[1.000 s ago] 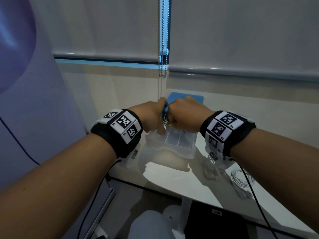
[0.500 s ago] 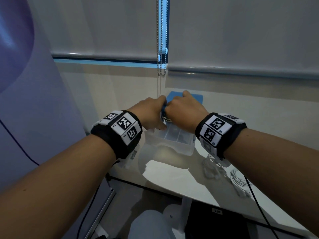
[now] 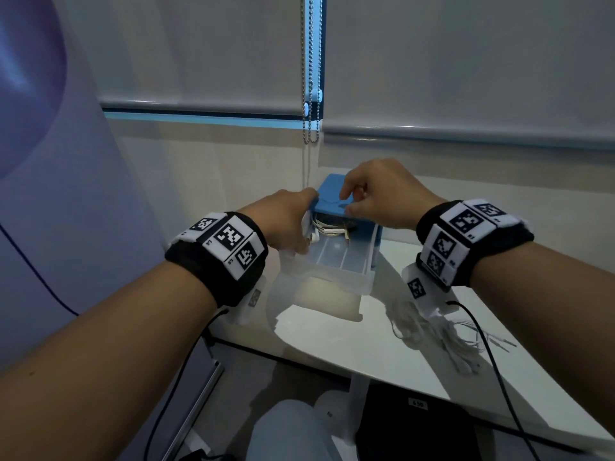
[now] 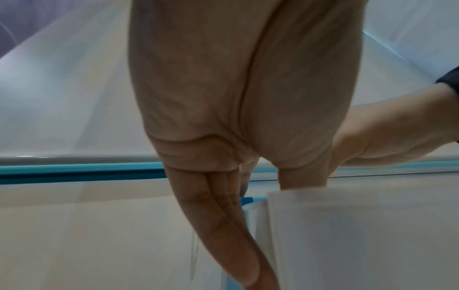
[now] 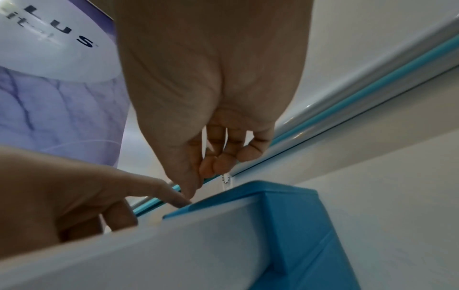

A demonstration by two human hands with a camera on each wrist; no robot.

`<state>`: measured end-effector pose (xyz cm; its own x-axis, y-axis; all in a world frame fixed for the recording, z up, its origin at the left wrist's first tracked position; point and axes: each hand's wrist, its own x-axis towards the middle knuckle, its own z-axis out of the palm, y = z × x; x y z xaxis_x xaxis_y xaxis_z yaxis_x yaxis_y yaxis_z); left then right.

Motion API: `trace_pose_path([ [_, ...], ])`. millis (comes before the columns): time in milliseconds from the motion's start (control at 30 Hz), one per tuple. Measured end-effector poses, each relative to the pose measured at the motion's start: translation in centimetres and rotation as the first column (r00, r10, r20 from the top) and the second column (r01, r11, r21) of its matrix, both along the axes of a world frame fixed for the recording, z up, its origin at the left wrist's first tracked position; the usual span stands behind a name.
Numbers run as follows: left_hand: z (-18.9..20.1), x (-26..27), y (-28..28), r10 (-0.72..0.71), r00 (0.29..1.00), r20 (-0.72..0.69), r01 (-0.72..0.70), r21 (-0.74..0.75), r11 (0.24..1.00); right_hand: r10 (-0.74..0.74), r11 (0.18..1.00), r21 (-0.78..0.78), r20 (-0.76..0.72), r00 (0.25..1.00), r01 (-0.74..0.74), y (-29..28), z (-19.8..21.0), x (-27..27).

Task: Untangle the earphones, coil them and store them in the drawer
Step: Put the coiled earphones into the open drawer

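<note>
A blue drawer unit (image 3: pixel 327 198) stands on the white table with its translucent drawer (image 3: pixel 336 261) pulled out toward me. A coil of white earphones (image 3: pixel 329 229) lies at the back of the drawer, partly under the blue top. My left hand (image 3: pixel 303 242) is at the drawer's left wall; in the left wrist view the left hand (image 4: pixel 248 176) has straight fingers down the outside of the drawer (image 4: pixel 347 235) and its thumb behind the wall. My right hand (image 3: pixel 356 198) hovers over the blue top, fingers loosely curled and holding nothing, as the right wrist view of the right hand (image 5: pixel 218 162) confirms.
A tangled pile of white cables (image 3: pixel 456 337) lies on the table (image 3: pixel 382 354) to the right of the drawer. A bead chain (image 3: pixel 311 94) hangs from the blinds behind the unit. A purple panel (image 3: pixel 50 194) stands at the left.
Both hands held the earphones together over the drawer; now the coil lies in the drawer, the right hand has lifted above the blue top and the left has moved to the drawer's side.
</note>
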<state>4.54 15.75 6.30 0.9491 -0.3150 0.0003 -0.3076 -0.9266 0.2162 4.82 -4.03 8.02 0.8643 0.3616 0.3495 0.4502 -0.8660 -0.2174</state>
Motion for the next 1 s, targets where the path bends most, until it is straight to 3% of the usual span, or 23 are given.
trace_pose_path([
  [133, -0.2, -0.4, -0.2, 0.0, 1.0, 0.002, 0.0, 0.032, 0.999, -0.017, 0.984, -0.178, -0.065, 0.998, 0.005, 0.5, -1.0, 0.1],
  [367, -0.1, -0.7, -0.3, 0.002, 1.0, 0.001, -0.002, 0.037, 0.999, -0.063, 0.949, -0.313, -0.056, 0.996, 0.043, 2.0, -1.6, 0.2],
  [567, 0.1, -0.8, -0.4, 0.007, 1.0, -0.019, -0.006, 0.034, 0.999, -0.081, 0.948, -0.313, -0.074, 0.994, 0.054, 2.1, -1.4, 0.2],
  [700, 0.5, -1.1, -0.4, 0.034, 0.998, -0.053, -0.036, -0.037, 0.999, -0.047, 0.98, -0.199, -0.105, 0.993, 0.026, 1.5, -1.0, -0.5],
  [867, 1.8, -2.0, -0.5, 0.059, 0.979, 0.196, -0.049, -0.055, 0.997, 0.056, 0.997, -0.045, -0.093, 0.994, -0.06, -1.6, 0.6, -2.5],
  [1000, 2.6, -4.0, -2.5, -0.038, 0.909, 0.415, 0.156, -0.257, 0.954, 0.027, 0.999, 0.036, -0.085, 0.996, -0.024, -5.3, 1.5, -5.2],
])
